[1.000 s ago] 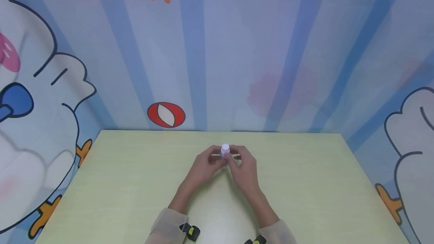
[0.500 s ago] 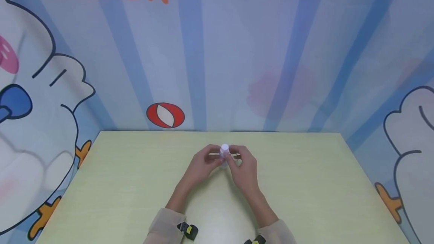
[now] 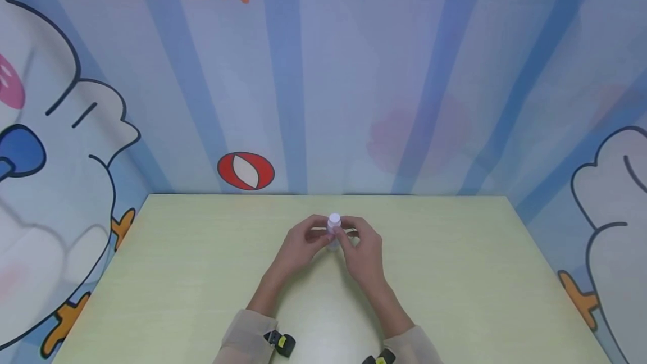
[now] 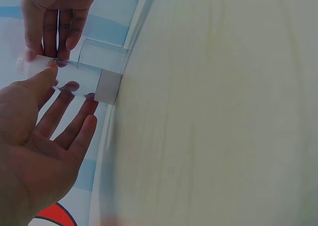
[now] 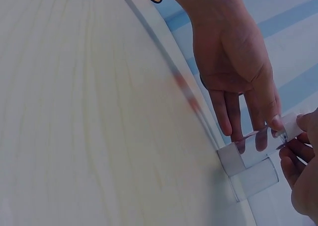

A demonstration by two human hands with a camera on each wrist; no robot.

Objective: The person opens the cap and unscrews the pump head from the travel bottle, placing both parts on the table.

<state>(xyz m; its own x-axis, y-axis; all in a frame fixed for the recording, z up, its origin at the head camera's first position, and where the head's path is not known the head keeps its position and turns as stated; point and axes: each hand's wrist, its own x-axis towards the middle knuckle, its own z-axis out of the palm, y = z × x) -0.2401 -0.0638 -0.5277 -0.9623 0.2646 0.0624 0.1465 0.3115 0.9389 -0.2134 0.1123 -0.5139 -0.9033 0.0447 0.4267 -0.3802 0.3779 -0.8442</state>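
Toward the far edge of the table, both of my hands are on one small clear bottle (image 4: 87,82) with a white top (image 3: 334,219) and a white lower part (image 5: 232,159). My left hand (image 3: 299,244) holds it from the left, its thumb near the neck and its fingers against the body. From the right, my right hand (image 3: 365,249) pinches around the upper part. The thumbs sit close together just below the top. An open clear cup-like cylinder (image 4: 104,56) stands beside the bottle's base; in the head view it is mostly hidden.
The pale wooden table (image 3: 202,274) spreads around the hands. Behind it rises a blue striped backdrop (image 3: 343,72) with printed cartoon figures. Black straps with small devices (image 3: 281,343) show at both sleeve cuffs (image 3: 250,333).
My left hand and forearm have shifted slightly left. Both hands keep hold of the bottle, and the head view has moved a little.
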